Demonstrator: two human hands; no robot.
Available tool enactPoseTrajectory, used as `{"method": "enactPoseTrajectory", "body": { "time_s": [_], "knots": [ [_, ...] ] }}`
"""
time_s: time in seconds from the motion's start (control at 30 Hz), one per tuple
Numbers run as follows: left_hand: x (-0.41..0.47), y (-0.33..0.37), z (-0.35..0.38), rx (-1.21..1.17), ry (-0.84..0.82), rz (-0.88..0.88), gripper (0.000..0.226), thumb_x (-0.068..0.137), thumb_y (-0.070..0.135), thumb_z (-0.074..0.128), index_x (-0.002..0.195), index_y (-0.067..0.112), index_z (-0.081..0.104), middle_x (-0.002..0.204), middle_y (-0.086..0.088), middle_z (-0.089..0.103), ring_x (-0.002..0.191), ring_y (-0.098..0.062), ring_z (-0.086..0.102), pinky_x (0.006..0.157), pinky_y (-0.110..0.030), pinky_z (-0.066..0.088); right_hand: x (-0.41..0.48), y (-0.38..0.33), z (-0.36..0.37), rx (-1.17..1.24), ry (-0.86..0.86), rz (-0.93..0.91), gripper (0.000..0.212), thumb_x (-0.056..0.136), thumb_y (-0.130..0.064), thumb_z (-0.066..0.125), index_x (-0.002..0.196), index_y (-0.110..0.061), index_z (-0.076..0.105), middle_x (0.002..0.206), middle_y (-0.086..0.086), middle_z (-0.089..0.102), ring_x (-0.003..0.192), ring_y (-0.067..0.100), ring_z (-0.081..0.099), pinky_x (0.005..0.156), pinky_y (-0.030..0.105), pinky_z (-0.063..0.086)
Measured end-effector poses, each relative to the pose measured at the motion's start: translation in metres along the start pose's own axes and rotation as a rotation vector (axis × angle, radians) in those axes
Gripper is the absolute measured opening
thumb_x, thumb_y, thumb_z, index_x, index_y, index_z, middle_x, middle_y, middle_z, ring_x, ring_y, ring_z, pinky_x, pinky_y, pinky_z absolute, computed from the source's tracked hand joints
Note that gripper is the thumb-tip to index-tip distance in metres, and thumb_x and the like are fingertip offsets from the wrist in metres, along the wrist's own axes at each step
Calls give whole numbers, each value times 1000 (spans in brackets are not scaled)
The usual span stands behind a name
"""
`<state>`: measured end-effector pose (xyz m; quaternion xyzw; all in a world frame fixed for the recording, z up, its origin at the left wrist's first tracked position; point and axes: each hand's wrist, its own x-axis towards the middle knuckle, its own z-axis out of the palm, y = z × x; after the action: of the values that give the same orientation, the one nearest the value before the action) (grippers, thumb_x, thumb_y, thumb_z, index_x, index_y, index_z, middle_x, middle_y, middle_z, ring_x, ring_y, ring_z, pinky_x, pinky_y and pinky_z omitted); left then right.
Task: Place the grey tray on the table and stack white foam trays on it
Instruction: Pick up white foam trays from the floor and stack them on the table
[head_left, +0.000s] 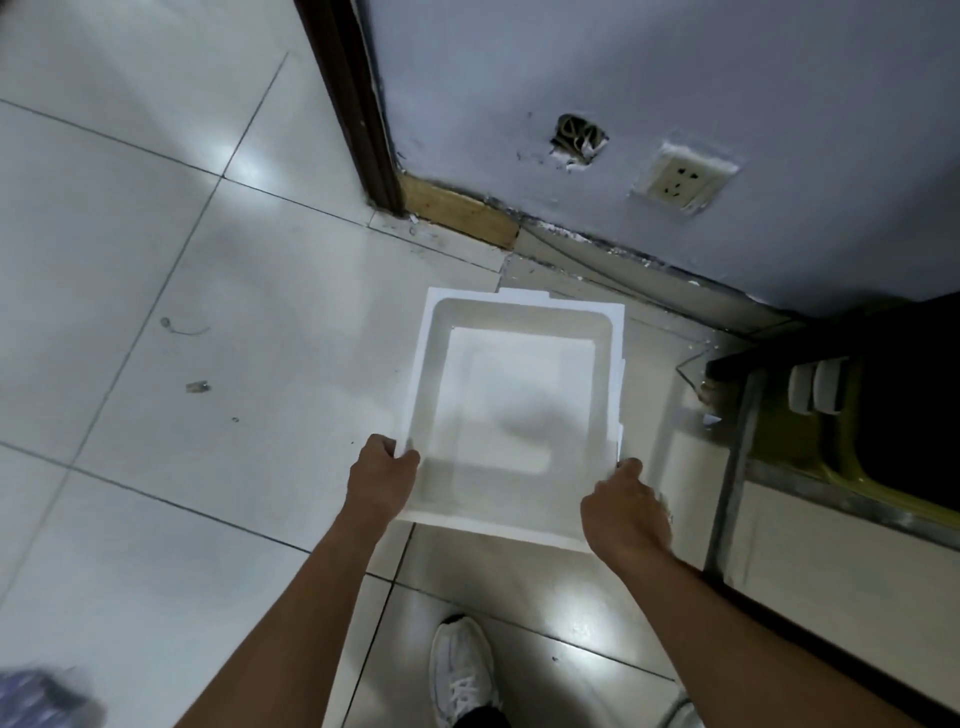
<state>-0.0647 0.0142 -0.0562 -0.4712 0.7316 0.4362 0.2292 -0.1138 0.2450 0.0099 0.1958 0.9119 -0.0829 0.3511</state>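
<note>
A white foam tray (514, 405), perhaps several nested, is held over the tiled floor (156, 260) near the far wall. The left hand (384, 480) curls round its left rim and the right hand (623, 512) grips its near right corner. This looks like the fetching step. The grey tray and the table are out of view, so the next move calls for carrying the foam level to them.

both hands (511, 488) gripping white foam trays (511, 410), tiled floor (156, 312)

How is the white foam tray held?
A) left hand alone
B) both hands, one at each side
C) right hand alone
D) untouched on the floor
B: the left hand grips the white foam tray at its left edge, the right hand at its right edge.
</note>
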Motion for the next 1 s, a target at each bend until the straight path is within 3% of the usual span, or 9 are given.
{"method": "enactPoseTrajectory", "body": {
  "time_s": [0.07,0.13,0.23,0.37,0.5,0.6,0.77,0.9,1.0],
  "knots": [
    [-24,10,-19,24,23,54,27,96,24,57,77,6,50,72,-7,54,62,-20,47,56,-32,35,-20,-2,-18,-32,29,-38,40,101,-12,40,140,-4,32,130,17,60,116,33,59,88,36,46],
    [-53,19,-40,72,47,125,28,97,25,55,81,2,60,75,-9,64,66,-24,57,61,-34,43,-44,-2,-39,-67,54,-77,44,102,-13,40,143,-3,29,130,15,62,114,31,62,91,35,48],
    [-105,29,-71,122,79,207,25,97,23,55,78,8,63,71,-3,65,65,-18,59,57,-29,42,-83,1,-70,-107,113,-123,38,100,-12,44,135,-7,31,124,11,66,105,28,68,79,30,49],
    [-160,45,-110,97,133,237,24,95,23,59,75,12,63,70,0,65,66,-15,60,56,-27,41,-129,4,-105,-97,132,-183,28,101,-12,40,129,-11,35,118,8,69,96,25,71,65,26,40],
    [-226,80,-162,-9,188,258,10,95,21,62,89,15,67,84,2,68,78,-14,63,63,-28,45,-177,4,-159,-102,127,-286,28,103,-16,36,131,-11,35,108,6,70,92,22,71,65,25,42],
    [-281,102,-202,-102,247,259,9,93,17,64,84,18,67,84,2,68,79,-18,64,65,-31,46,-213,-6,-203,-91,111,-353,26,101,-12,43,126,-12,35,108,2,69,92,20,71,71,28,53],
    [-371,132,-254,-197,323,251,13,93,16,62,82,12,67,83,-5,68,78,-22,62,60,-31,44,-278,-9,-289,75,167,-532,23,104,-18,34,127,-15,38,100,3,67,80,26,66,66,38,53],
    [-441,164,-273,-242,344,305,20,93,20,61,81,6,68,79,-10,68,75,-27,63,59,-31,42,-323,19,-363,149,248,-678,27,107,-30,32,129,-16,40,96,1,67,71,19,64,60,34,52],
    [-492,189,-269,-275,345,353,23,92,21,63,79,2,68,77,-13,69,70,-26,63,59,-31,42,-347,56,-409,231,260,-678,29,107,-34,35,133,-22,39,102,-3,66,78,15,66,68,33,58]
  ]
}}
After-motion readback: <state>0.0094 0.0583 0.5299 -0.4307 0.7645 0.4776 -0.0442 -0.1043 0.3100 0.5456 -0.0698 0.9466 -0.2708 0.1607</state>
